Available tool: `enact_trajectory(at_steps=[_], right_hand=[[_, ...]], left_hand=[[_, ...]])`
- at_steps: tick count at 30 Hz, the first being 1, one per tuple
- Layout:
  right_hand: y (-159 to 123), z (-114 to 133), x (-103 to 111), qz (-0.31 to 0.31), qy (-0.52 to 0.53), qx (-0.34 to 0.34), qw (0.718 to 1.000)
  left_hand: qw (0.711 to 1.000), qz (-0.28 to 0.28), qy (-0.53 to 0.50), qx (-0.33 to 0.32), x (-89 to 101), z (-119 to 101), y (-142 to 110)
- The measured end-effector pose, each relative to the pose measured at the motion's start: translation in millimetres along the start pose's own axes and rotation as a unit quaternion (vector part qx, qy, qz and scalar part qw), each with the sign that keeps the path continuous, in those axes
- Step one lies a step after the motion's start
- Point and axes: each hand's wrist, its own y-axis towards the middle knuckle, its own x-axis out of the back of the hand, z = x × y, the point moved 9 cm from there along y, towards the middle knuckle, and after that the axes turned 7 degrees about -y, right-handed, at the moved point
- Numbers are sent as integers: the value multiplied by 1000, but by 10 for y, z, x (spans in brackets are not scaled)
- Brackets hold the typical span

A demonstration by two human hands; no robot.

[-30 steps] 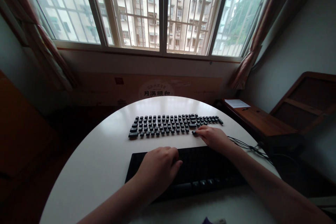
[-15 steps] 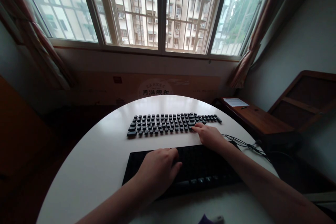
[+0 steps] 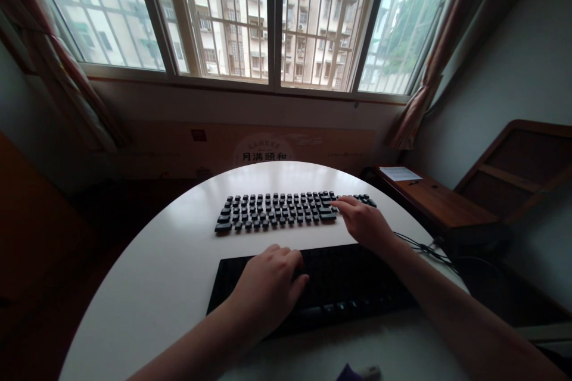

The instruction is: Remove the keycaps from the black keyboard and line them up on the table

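My left hand [image 3: 272, 283] rests on a black keyboard [image 3: 339, 271], its fingers curled under and its thumb to the right. Whatever those fingertips hold, if anything, is hidden. Most of the keyboard is dark, with several keys [image 3: 342, 307] showing along its near edge. Beyond it, loose black keycaps [image 3: 277, 212] stand in rows laid out like a keyboard. My right hand [image 3: 364, 223] is stretched over the right part of these rows. Its thumb and fingers are closed at a keycap [image 3: 328, 203] there, and the hand covers some of the keycaps behind.
The keyboard and keycaps are on a round white table [image 3: 147, 256]. Black cables [image 3: 422, 245] run off its right edge. A purple and grey object [image 3: 357, 372] lies at the near edge. On the right stands a wooden desk [image 3: 429, 202] with a paper [image 3: 400, 174].
My right hand has moved slightly away from me, from the near row of keycaps to a farther row. A long keycap in the near row now shows. My left hand stays in place.
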Motion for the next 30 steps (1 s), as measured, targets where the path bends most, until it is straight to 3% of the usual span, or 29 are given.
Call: enact_trajectory(at_steps=[5, 9, 12, 17, 22, 26, 30], right_hand=[[-121, -221, 676, -208, 147, -12, 967], [-250, -535, 937, -247, 230, -71, 939], [-376, -684, 838, -180, 341, -124, 914], [-789, -599, 486, -27, 522, -144, 840], [-1190, -602, 161, 41, 602, -156, 782], [-1260, -567, -6, 27, 608, -171, 775], [-1255, -481, -50, -27, 564, -179, 806]], left_hand=[[998, -8, 29, -57, -39, -71, 14], [993, -8, 40, -107, -126, -121, 13], [987, -1, 56, -151, -238, -130, 11], [977, 6, 95, -192, -354, -141, 6], [965, -3, 119, -235, -272, -534, -80], [958, 62, 107, -259, -410, -994, -121], [955, 67, 113, -267, -622, -1251, -18]])
